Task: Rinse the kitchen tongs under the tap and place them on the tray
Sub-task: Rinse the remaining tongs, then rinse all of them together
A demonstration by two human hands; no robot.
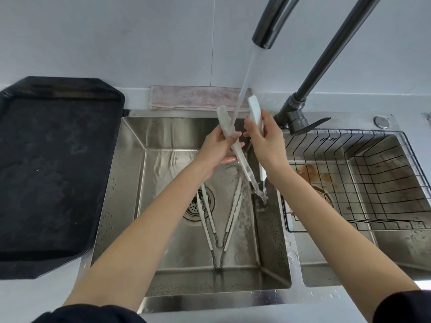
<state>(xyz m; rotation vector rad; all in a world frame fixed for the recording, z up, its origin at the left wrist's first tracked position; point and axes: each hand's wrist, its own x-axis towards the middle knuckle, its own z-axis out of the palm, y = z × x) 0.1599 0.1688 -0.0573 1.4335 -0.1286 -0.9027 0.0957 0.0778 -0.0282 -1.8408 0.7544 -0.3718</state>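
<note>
White kitchen tongs (242, 159) are held tips-up, spread in a V, under water running from the dark tap (265, 36). My left hand (219, 148) grips the left arm of the tongs. The right arm of the tongs is gripped by my right hand (263, 141). The hinge end points down over the sink (130, 164), with water streaming off it. Two more white tongs (219, 213) lie on the sink floor near the drain (200, 203). The black tray (51, 171) sits on the counter to the left.
A folded pinkish cloth (191, 97) lies behind the sink. To the right is a second basin holding a black wire rack (363, 173). The tap's base and lever (300, 120) stand between the basins. A grey wall is behind.
</note>
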